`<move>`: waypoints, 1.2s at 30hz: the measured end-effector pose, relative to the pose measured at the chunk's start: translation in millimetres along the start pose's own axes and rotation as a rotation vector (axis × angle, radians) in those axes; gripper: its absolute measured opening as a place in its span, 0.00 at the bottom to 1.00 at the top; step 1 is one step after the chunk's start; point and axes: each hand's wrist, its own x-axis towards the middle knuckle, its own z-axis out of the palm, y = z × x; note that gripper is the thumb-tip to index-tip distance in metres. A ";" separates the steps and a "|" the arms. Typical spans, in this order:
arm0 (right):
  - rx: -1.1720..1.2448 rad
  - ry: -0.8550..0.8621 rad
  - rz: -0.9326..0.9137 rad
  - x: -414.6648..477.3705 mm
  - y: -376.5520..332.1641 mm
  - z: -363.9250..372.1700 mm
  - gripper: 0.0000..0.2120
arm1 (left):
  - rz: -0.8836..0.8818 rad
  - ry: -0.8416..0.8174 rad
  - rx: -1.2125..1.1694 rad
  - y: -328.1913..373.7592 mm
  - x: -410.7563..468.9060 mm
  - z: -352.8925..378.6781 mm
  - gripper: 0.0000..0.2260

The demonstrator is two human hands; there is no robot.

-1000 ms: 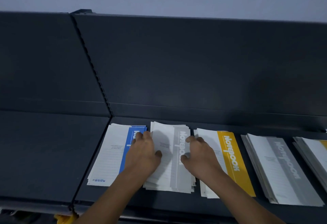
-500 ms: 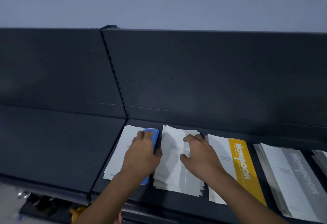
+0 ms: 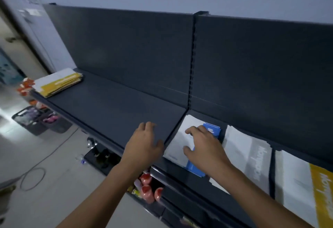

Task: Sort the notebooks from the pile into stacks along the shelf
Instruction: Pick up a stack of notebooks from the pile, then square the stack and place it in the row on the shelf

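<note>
The blue-striped white notebook stack (image 3: 182, 144) lies flat under the open right hand (image 3: 203, 146); the left hand (image 3: 144, 145) hovers open, empty, over the dark shelf (image 3: 115, 105).

My right hand (image 3: 203, 148) covers the blue stack (image 3: 210, 130)'s middle, so I cannot read its title. The yellow stack (image 3: 304, 190) at 4 o'clock runs off the right edge. Print on the grey stack (image 3: 252, 153) is motion-blurred. Red items (image 3: 147, 188) below the shelf (image 3: 111, 105) are too blurred to identify.
</note>
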 end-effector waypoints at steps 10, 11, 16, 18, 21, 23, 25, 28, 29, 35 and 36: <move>-0.027 -0.093 -0.147 64.8 -136.8 65.5 0.20 | -0.024 0.042 -0.013 -141.2 17.5 -58.6 0.21; -0.026 -0.097 -0.149 73.1 -152.4 72.8 0.20 | -0.025 0.048 -0.015 -157.2 22.0 -66.1 0.20; -0.021 -0.088 -0.171 113.2 -230.9 112.7 0.19 | -0.026 0.075 -0.005 -237.0 42.9 -106.1 0.17; -0.026 -0.095 -0.178 126.2 -258.9 127.4 0.19 | -0.037 0.083 -0.007 -265.3 47.6 -122.3 0.17; -0.034 -0.125 -0.195 146.9 -295.5 143.5 0.19 | -0.070 0.110 -0.012 -302.7 54.6 -145.3 0.17; -0.035 -0.129 -0.210 164.7 -316.7 150.0 0.19 | -0.091 0.136 -0.018 -325.1 62.5 -158.2 0.17; -0.039 -0.129 -0.224 184.8 -336.0 156.7 0.19 | -0.112 0.163 -0.025 -346.1 73.8 -169.3 0.18; -0.046 -0.143 -0.243 216.2 -363.3 168.1 0.19 | -0.134 0.182 -0.031 -373.4 94.6 -182.7 0.19; -0.047 -0.153 -0.250 228.0 -371.9 172.5 0.19 | -0.137 0.187 -0.033 -381.9 102.5 -186.7 0.19; -0.075 -0.190 -0.311 312.5 -423.6 202.3 0.21 | -0.197 0.210 -0.014 -438.8 154.2 -212.9 0.19; -0.082 -0.193 -0.320 325.8 -431.7 206.8 0.21 | -0.207 0.211 -0.010 -447.8 163.9 -217.6 0.19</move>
